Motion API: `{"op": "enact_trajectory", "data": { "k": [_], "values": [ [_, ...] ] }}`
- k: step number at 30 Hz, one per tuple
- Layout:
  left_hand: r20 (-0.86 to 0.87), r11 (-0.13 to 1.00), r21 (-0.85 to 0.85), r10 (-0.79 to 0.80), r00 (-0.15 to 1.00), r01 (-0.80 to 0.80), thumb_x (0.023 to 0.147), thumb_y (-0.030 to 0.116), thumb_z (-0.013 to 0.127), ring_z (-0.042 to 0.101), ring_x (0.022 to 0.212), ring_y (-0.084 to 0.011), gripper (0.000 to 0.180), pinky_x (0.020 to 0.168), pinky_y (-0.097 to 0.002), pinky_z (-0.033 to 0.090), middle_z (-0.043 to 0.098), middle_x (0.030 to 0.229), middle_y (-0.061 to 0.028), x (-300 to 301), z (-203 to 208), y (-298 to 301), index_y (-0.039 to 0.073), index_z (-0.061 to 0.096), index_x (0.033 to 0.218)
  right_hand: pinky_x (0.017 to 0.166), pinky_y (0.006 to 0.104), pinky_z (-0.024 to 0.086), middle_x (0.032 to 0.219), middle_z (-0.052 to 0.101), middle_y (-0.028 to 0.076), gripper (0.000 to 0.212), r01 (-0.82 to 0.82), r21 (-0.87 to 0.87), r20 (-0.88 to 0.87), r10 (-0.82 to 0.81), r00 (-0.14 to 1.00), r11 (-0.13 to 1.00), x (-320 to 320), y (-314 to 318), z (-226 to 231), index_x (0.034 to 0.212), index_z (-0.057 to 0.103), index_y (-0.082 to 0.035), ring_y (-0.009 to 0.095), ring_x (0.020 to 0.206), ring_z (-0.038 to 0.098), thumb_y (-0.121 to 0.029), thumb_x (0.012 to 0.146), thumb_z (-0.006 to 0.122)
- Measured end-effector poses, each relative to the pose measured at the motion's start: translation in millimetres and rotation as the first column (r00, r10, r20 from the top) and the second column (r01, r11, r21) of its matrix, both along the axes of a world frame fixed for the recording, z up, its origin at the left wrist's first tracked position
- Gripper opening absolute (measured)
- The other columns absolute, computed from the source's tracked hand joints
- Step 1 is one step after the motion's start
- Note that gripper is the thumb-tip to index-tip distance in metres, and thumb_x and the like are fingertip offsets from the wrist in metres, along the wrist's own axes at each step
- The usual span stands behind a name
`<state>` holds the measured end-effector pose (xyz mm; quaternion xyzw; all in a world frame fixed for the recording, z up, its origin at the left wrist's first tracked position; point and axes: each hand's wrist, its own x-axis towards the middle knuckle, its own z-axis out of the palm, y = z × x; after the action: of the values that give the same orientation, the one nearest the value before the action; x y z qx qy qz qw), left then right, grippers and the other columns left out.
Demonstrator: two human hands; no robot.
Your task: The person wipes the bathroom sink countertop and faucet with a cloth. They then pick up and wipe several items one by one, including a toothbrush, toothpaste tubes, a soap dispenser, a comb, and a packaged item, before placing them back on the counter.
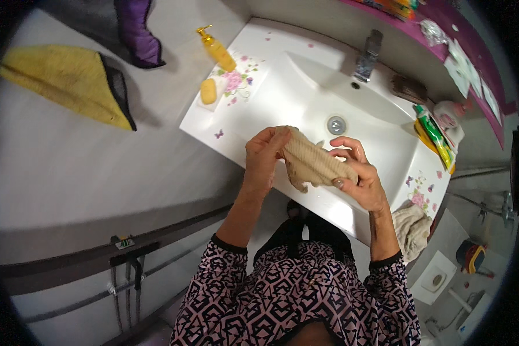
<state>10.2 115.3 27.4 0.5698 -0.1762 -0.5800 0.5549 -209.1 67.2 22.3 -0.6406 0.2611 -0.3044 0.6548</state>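
Observation:
Stretched between my two hands is a beige ribbed cloth (316, 161) with dark stains and a ragged lower edge. It is held above the front edge of the white washbasin (254, 127). My left hand (264, 154) pinches its left end between thumb and fingers. At the other end, my right hand (363, 180) grips the cloth with the thumb on top, its index finger lifted and bent. A metal drain (336, 125) shows in the bowl beyond the cloth, and a chrome faucet (368, 56) stands at the back.
A yellow soap bar (208, 91) and a yellow pump bottle (217, 50) sit at the basin's left. On the right rim lie a green tube (434, 136) and a brown block-like object (408, 89). Another pale cloth (412, 230) hangs over the right front corner. Towels hang at left.

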Motion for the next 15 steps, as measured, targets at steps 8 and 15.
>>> {"op": "enact_trajectory", "data": {
  "k": [8, 15],
  "values": [
    [0.523, 0.796, 0.005, 0.514, 0.68, -0.605, 0.09, 0.027, 0.061, 0.046, 0.101, -0.0184, 0.038, 0.086, -0.0317, 0.041, 0.045, 0.109, -0.0081, 47, -95, 63, 0.005, 0.048, 0.118, 0.099, 0.048, 0.035, 0.138, 0.046, 0.005, 0.02, -0.48, -0.63, -0.63, -0.041, 0.775, 0.61, 57, 62, -61, 0.102, 0.064, -0.009, 0.029, 0.135, 0.033, -0.012, 0.082, 0.06],
    [-0.197, 0.864, 0.16, 0.502, 0.842, -0.478, 0.097, 0.045, 0.041, 0.042, 0.12, -0.0238, 0.054, 0.094, -0.0391, 0.037, 0.046, 0.131, -0.0107, 69, -88, 81, 0.008, 0.038, 0.136, 0.099, 0.0462, 0.035, 0.133, 0.048, 0.008, 0.033, -0.417, -0.745, -0.507, -0.036, 0.861, 0.521, 155, 49, -91, 0.116, 0.057, -0.008, 0.028, 0.131, 0.038, -0.016, 0.084, 0.055]
  ]
}}
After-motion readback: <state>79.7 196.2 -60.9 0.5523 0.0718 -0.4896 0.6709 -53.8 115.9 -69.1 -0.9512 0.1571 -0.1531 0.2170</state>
